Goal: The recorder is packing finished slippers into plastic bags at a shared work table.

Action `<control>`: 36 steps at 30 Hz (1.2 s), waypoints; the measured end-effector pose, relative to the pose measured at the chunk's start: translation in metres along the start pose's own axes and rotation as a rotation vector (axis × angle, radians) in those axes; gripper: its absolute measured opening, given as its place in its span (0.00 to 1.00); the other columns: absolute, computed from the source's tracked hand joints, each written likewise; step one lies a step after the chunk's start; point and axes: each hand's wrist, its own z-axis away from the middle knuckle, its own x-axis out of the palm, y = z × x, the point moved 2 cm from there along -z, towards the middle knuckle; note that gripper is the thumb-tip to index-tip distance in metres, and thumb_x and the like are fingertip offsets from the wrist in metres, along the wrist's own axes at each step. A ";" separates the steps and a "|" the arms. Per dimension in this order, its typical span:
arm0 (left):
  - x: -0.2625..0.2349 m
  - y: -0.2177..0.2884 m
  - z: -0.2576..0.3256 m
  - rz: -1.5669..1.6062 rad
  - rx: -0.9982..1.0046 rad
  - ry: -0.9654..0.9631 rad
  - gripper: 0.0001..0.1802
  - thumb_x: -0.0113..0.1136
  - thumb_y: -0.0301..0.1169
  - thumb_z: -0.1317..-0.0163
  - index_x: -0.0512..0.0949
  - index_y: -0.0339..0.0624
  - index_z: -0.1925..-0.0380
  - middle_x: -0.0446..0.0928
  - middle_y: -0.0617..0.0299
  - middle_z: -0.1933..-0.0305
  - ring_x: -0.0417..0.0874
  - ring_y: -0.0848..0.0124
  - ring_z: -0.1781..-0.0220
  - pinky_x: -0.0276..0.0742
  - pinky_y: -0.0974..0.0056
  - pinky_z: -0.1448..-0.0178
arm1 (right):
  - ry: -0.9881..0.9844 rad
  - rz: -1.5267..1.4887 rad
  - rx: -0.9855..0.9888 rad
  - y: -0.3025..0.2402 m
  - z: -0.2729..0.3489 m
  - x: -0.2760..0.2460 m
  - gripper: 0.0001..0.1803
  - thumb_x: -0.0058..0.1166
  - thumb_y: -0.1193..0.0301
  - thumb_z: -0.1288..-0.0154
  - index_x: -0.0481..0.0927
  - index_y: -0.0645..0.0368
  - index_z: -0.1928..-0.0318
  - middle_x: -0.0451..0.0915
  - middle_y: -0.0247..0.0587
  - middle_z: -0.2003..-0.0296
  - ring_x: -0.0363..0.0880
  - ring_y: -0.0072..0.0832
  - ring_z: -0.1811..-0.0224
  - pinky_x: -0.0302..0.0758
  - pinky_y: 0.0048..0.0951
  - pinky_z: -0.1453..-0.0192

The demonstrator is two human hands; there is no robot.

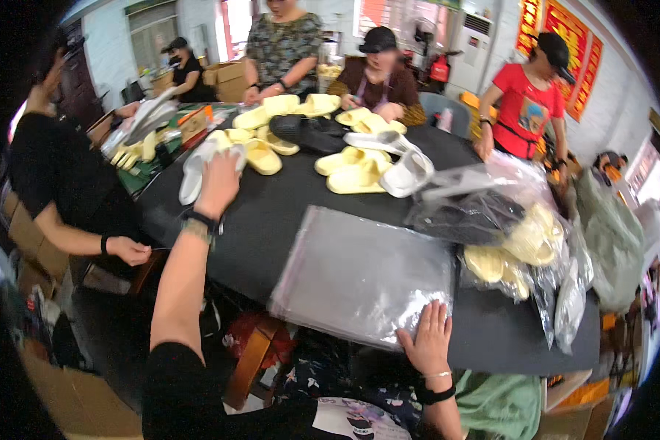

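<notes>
My left hand (220, 182) reaches far across the black table, its fingers closed over a pair of light grey slippers (192, 176); the fingertips are blurred. Flat on the near right corner of a stack of clear plastic bags (359, 275) lies my right hand (427, 341), fingers stretched out. Yellow slippers (262, 157) sit just right of my left hand. Beyond the bags are more yellow slippers (356, 176) and a grey-white pair (407, 174). Black slippers (312, 134) lie among the yellow ones.
Bagged black and yellow slippers (533, 236) pile up at the table's right end. Several people stand or sit around the table (264, 242); a person in red (524, 103) is at the far right. A wooden chair part (249, 363) is below the near edge.
</notes>
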 end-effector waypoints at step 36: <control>0.047 0.250 0.241 0.459 0.549 -0.216 0.32 0.50 0.54 0.31 0.69 0.53 0.32 0.63 0.50 0.26 0.60 0.47 0.24 0.48 0.30 0.26 | 0.106 0.505 -0.189 0.024 -0.337 -0.084 0.34 0.48 0.68 0.31 0.58 0.47 0.25 0.59 0.49 0.26 0.45 0.52 0.20 0.55 0.60 0.26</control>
